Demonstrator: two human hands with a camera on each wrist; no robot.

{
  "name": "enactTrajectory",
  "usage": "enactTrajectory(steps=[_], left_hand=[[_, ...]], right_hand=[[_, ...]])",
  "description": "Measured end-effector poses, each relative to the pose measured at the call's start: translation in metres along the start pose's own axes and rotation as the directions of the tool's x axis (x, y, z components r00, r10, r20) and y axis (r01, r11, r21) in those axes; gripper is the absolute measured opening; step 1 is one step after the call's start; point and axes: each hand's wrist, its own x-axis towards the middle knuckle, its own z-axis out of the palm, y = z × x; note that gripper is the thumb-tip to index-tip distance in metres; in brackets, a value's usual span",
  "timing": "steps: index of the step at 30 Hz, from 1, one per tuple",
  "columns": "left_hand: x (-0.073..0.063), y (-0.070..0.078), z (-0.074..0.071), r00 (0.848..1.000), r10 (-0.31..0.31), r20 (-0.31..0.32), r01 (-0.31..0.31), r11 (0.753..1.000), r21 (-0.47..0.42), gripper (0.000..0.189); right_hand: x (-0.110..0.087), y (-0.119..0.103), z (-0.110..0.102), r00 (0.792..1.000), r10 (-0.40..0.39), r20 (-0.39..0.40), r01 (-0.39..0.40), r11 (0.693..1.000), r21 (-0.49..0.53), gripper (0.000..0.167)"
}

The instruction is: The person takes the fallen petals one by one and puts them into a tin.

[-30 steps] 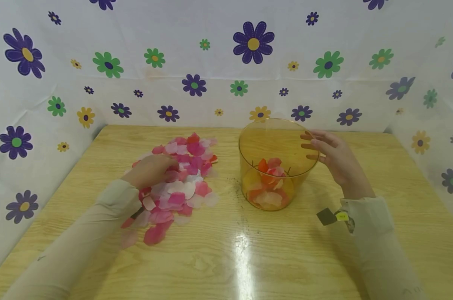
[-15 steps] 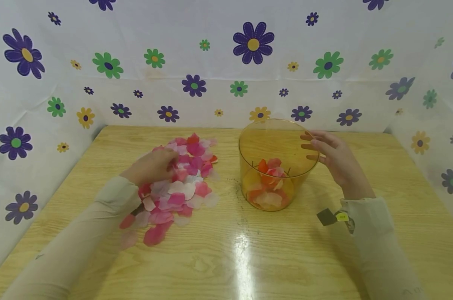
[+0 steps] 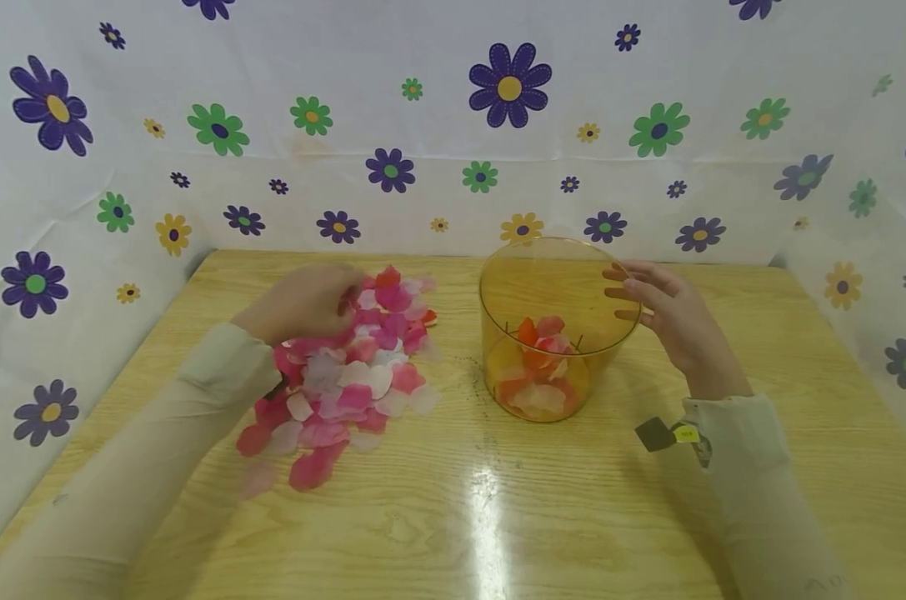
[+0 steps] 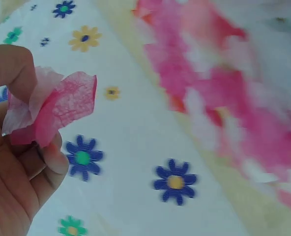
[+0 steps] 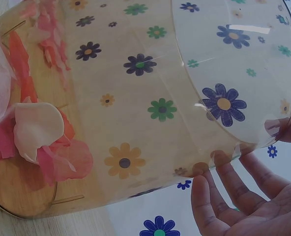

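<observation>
My left hand (image 3: 302,302) is above the left part of a heap of artificial flower petals (image 3: 362,379). Its thumb and fingers pinch a few pink and pale petals (image 4: 69,101), plain in the left wrist view. To the right of the heap, a see-through amber container (image 3: 498,358) stands upright on the table. Several red, pink and pale petals (image 3: 546,350) lie inside it. My right hand (image 3: 681,333) holds the container's right side near the rim; in the right wrist view the fingers (image 5: 234,189) lie along its outer wall and the thumb overlaps the rim.
The wooden table (image 3: 422,517) reaches back to a white cloth (image 3: 422,50) printed with flowers, which also hangs at both sides. A dark square tag (image 3: 653,434) hangs at the right wrist. Light glares on the tabletop in front of the container.
My left hand has lifted from the petal heap and moved slightly back, uncovering petals near its wrist. The right hand and the container have stayed in place.
</observation>
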Motion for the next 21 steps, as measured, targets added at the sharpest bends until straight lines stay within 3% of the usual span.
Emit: enactTrajectory(steps=[4,6,12,15,19,21], left_hand=[[0.007,0.027,-0.026,0.998,0.049,-0.04,-0.047,0.998,0.036,0.014],[0.011,0.045,-0.04,0.992,0.102,-0.068,-0.098,0.993,0.068,0.012],[0.025,0.101,-0.074,0.952,0.291,-0.099,-0.286,0.956,0.065,0.006],[0.033,0.123,-0.081,0.931,0.354,-0.09,-0.354,0.935,0.02,0.004],[0.048,0.142,-0.08,0.9,0.423,-0.102,-0.427,0.904,-0.016,0.003],[0.056,0.149,-0.075,0.896,0.433,-0.097,-0.439,0.897,-0.052,0.002]], right_hand=[[0.0,0.0,0.0,1.0,-0.003,0.002,0.003,1.0,0.007,0.02],[0.0,0.0,0.0,1.0,-0.003,0.002,0.003,1.0,0.004,0.021],[0.0,-0.001,-0.001,1.0,0.006,-0.004,-0.006,1.0,0.0,0.022],[0.001,-0.001,-0.001,1.0,0.01,-0.008,-0.011,1.0,-0.014,0.024],[0.001,-0.001,-0.001,1.0,0.016,-0.014,-0.017,1.0,-0.021,0.026],[0.001,-0.001,-0.001,1.0,0.02,-0.015,-0.02,1.0,-0.017,0.027]])
